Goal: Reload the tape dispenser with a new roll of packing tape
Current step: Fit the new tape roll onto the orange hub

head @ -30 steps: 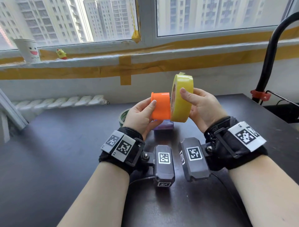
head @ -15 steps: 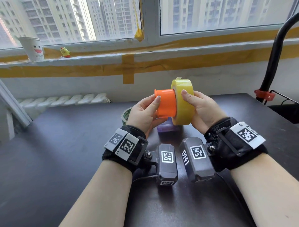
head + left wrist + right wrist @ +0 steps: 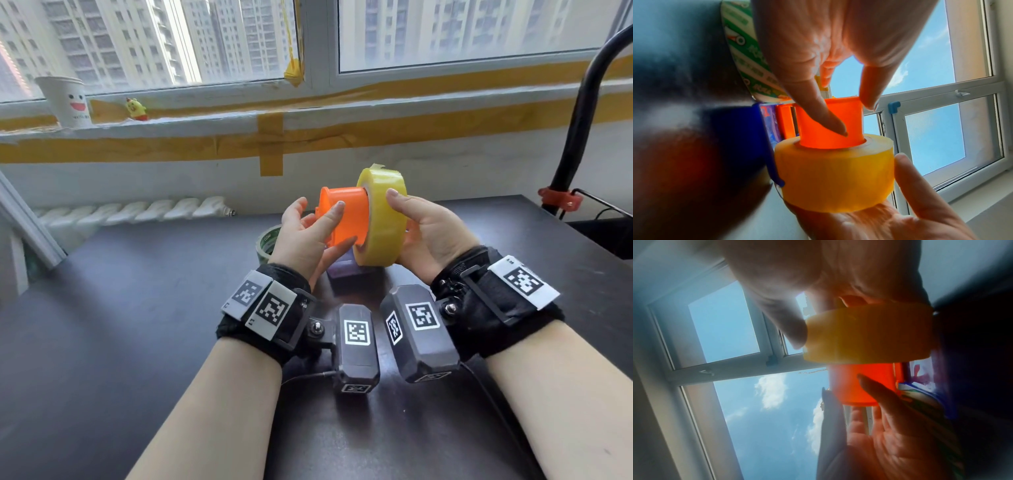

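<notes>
I hold an orange plastic spool point(image 3: 346, 212) in my left hand point(image 3: 318, 226), thumb on top and a finger beneath it. My right hand point(image 3: 421, 226) grips a yellow roll of packing tape point(image 3: 383, 219), thumb on its rim and fingers behind. One end of the spool sits inside the roll's core; the left wrist view shows the spool point(image 3: 853, 123) entering the roll point(image 3: 834, 178). In the right wrist view the roll point(image 3: 867, 334) lies above the spool point(image 3: 849, 382). A purple and blue dispenser body point(image 3: 346, 277) rests on the table under my hands.
A green and white tape roll point(image 3: 265, 241) lies on the dark table point(image 3: 137, 308) behind my left hand. At the right edge a black curved pole point(image 3: 582, 120) rises from a red clamp point(image 3: 556, 198). A paper cup point(image 3: 65, 101) stands on the windowsill.
The spool has gone further into the yellow roll's core and both have tilted. My left fingers have spread somewhat around the spool.
</notes>
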Available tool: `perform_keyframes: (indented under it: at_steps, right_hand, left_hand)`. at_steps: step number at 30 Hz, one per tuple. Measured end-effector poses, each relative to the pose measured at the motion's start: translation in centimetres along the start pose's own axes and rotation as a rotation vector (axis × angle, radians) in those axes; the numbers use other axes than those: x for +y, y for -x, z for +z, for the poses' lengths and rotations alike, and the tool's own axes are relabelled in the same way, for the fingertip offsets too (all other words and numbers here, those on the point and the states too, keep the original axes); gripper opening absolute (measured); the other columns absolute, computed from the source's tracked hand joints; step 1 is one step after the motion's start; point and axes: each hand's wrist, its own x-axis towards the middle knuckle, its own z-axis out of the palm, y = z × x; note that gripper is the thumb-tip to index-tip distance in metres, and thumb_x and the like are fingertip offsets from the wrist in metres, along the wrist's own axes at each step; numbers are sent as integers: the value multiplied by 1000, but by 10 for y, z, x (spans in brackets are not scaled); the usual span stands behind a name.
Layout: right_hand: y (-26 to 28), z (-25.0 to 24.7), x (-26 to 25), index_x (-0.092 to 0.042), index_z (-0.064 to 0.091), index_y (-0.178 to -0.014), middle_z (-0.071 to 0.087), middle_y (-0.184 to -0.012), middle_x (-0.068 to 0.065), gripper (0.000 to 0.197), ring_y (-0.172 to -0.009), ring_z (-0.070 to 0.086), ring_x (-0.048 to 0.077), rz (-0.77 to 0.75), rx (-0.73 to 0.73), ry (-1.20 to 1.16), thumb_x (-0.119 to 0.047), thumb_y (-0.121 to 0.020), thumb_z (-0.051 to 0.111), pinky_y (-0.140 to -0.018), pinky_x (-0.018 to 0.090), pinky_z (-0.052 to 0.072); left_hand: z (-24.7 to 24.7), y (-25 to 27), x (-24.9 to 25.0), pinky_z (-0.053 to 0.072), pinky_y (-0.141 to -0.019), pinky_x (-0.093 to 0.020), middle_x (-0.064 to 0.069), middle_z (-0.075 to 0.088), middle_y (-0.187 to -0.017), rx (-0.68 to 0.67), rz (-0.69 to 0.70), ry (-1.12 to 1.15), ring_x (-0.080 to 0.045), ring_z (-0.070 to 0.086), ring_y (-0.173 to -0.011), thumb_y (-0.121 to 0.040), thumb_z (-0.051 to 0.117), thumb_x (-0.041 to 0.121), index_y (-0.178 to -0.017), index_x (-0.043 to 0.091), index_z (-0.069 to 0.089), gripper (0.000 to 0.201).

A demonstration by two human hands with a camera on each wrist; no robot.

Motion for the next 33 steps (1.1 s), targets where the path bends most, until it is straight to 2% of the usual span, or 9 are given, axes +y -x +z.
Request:
perform_keyframes:
  at_steps: [5, 9, 13, 16, 19, 24, 28, 31, 33]
  right_hand:
    - [-1, 1, -2, -12, 63, -99, 61, -102, 12, 22, -93, 57, 29, 8, 61, -49, -28, -94, 48, -95, 50, 45]
    - [1, 4, 1, -20, 62, -86, 59, -78, 1, 20, -75, 57, 20, -28, 79, 26, -33, -93, 49, -70, 40, 50]
    - [0, 9, 4, -10, 58, -120, 63, -108, 13, 42, -94, 59, 29, -58, 78, 7, -40, -95, 43, -86, 52, 49]
    - [-2, 9, 4, -12, 52, -116, 58, -113, 17, 35, -96, 57, 29, -97, 89, -23, -38, -97, 41, -93, 55, 45]
    - [-1, 8, 5, -14, 52, -103, 58, -107, 15, 27, -87, 59, 28, -108, 78, -34, -37, -97, 41, -84, 48, 49]
    - [-3, 8, 7, -14, 46, -113, 56, -112, 15, 28, -98, 57, 29, -84, 66, -81, -37, -97, 40, -94, 53, 47]
    - [-5, 11, 11, -16, 47, -104, 55, -119, 15, 23, -105, 57, 30, -46, 18, -110, -37, -97, 41, -97, 53, 46]
    - [-6, 9, 13, -7, 44, -133, 53, -136, 22, 48, -116, 57, 36, -4, -9, -151, -38, -96, 41, -92, 51, 50]
    - [-7, 8, 13, -6, 41, -138, 52, -137, 24, 51, -112, 57, 35, 16, -18, -191, -35, -96, 41, -88, 50, 50]
  left_hand:
    - [1, 1, 0, 54, -53, -17, -5, 39, -145, -81, 14, -100, -28, 50, -126, -90, 58, 23, -146, 30, 28, 63]
    - [2, 3, 0, 55, -55, -14, -5, 40, -147, -122, 39, -166, -22, 53, -114, -92, 55, 21, -147, 32, 24, 64]
    - [3, 4, -2, 51, -50, -11, -5, 46, -144, -168, 55, -244, -16, 51, -104, -94, 51, 25, -146, 31, 29, 57]
    - [3, 2, -3, 53, -71, -23, -5, 47, -145, -167, 89, -351, -19, 55, -109, -87, 58, 37, -144, 34, 31, 63]
    - [3, 2, -2, 41, -99, -33, -3, 46, -147, -152, 100, -419, -26, 47, -132, -83, 56, 44, -144, 33, 33, 66]
    - [2, 2, 0, 30, -110, -26, 7, 44, -144, -142, 115, -415, -6, 42, -126, -99, 40, 28, -143, 28, 38, 44]
    - [4, 5, 0, 36, -113, -41, -2, 44, -147, -152, 68, -366, -24, 46, -132, -99, 41, 23, -143, 27, 38, 44]
    - [3, 5, 1, 36, -112, -44, -4, 44, -147, -137, 57, -345, -29, 46, -132, -99, 41, 22, -143, 26, 38, 44]
    - [2, 5, 1, 35, -113, -45, -4, 43, -148, -143, 60, -348, -29, 45, -134, -99, 41, 23, -143, 26, 37, 45]
